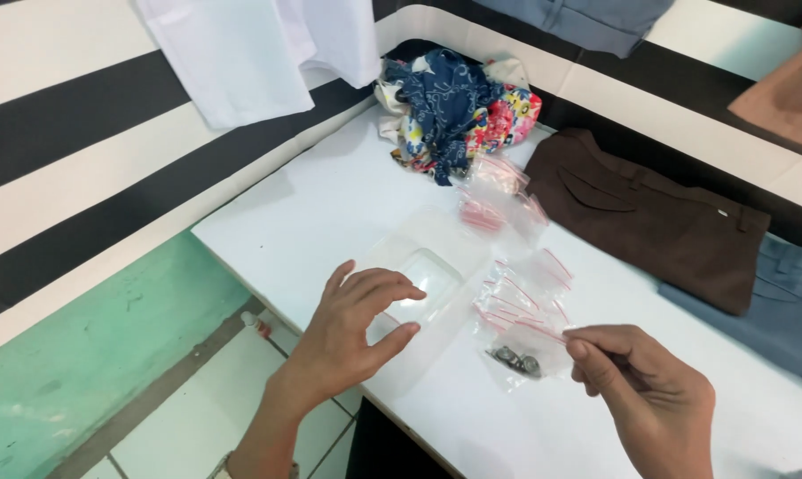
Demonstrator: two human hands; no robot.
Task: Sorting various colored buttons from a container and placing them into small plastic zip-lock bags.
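Now, from the head camera, you have two bare hands over a white rectangular tabletop [330, 213]. Your left hand [352, 333] hovers with fingers curved and spread, thumb opposite them, over a clear shallow plastic tray [423, 279]; whether the fingertips actually touch the tray cannot be told, and nothing is gripped in that hand. Your right hand [649, 395] is pinched shut, thumb and forefinger closed on the red-striped top edge of one small clear zip bag [521, 355], which lies on the table and holds a few small dark metal pieces (two or three, too small to count surely).

Just beyond that bag lies a loose pile of empty clear zip bags with red seal strips [525, 293], perhaps five or six, overlapping so that an exact count cannot be made. A second cluster of the same bags [499, 200], about three, sits further away, one with something pinkish inside.

Behind these lies one crumpled heap of patterned fabric, navy and floral [454, 111]. To the right lies one folded pair of dark brown trousers [654, 217], and beside it one blue-grey garment [774, 310]. One white garment [259, 53] hangs at the top left, above the black-and-white striped wall.
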